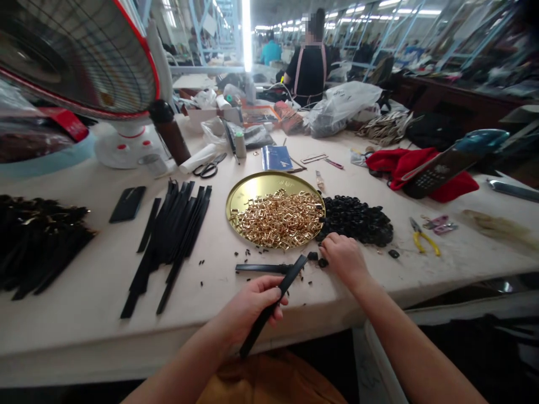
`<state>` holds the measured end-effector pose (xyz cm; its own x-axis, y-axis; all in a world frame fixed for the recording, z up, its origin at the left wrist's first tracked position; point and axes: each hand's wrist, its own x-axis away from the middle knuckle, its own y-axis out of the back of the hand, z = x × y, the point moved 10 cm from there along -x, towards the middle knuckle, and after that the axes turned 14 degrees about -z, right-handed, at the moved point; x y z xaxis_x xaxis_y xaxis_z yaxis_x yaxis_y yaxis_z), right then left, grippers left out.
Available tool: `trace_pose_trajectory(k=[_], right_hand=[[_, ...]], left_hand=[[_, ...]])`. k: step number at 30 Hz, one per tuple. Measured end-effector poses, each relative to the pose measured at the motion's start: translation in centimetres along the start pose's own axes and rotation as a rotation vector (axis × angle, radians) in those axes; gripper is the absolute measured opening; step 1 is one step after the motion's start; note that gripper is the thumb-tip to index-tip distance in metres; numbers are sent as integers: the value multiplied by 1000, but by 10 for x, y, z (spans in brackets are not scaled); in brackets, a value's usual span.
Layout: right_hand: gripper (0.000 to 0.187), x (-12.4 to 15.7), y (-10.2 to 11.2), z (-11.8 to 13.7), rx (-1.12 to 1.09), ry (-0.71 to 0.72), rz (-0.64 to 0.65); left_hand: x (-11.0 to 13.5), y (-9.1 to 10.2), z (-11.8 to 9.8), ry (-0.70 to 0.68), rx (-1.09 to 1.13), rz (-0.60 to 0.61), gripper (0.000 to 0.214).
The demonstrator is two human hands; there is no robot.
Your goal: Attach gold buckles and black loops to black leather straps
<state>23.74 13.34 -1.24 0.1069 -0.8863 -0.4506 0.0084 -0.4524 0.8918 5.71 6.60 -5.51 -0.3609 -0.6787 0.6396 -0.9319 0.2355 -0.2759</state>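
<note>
My left hand point(263, 294) is closed around a black strap point(290, 275), its upper end slanting up to the right and its lower end hanging near the table edge. My right hand point(343, 255) has its fingers curled down at the near edge of a pile of small black pieces point(357, 219); what its fingertips pinch is hidden. Just left of those fingertips lie loose black bits. Another black strap point(259, 268) rests flat behind my left hand. Beyond both hands stands a round gold tray point(240, 188) heaped with small gold metal clips point(280, 219).
Black straps point(168, 235) lie left of the tray, beside a phone point(127, 203). Farther left is a big strap bundle point(37, 247). A fan point(122, 140), scissors point(210, 166) and a blue booklet point(276, 158) stand behind. Yellow-handled pliers point(424, 238) lie right. A person point(310, 67) stands beyond.
</note>
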Motion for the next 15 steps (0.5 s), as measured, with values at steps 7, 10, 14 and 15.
trace_pose_trajectory(k=[7,10,14,15], right_hand=[[27,47,7,-1,-1090,-751,-33],[39,76,-3,35,-1534,-1044,109],[34,100,2,78,-1771,-1178,231],[34,103,5,87,-1808,-1181,248]], left_hand=[[25,-5,-1,-142,-175,-11,34],[33,-4,2,-265,-345,-35,33],[45,-6,-3,-498,-587,-93,25],[49,-8,-6,-544,-633,-106,23]])
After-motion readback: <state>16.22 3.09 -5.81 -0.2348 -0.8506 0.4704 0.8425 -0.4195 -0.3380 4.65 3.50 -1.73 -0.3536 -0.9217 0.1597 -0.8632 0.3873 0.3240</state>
